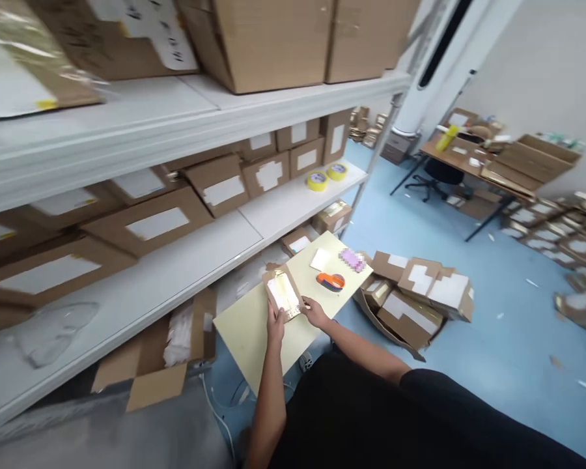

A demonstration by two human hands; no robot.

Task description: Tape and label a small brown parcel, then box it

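Between my two hands is a small cardboard box (284, 294) with a white label and shiny clear tape across its top. My left hand (275, 323) grips its near left edge, fingers partly hidden beneath. My right hand (315, 312) pinches the near right corner. The box is over a pale yellow table (244, 332). Farther along that table lie an orange and dark tape cutter or similar tool (331, 281), a small white pad or stack of labels (320, 259) and a blurred-out purple item (352, 260).
A white shelf rack (185, 254) with labelled cartons runs along the left, with two yellow tape rolls (317, 181) on it. An open carton (190, 332) stands below. Right of the table, a large container holds several boxes (410, 312). A cluttered desk (469, 159) stands farther back.
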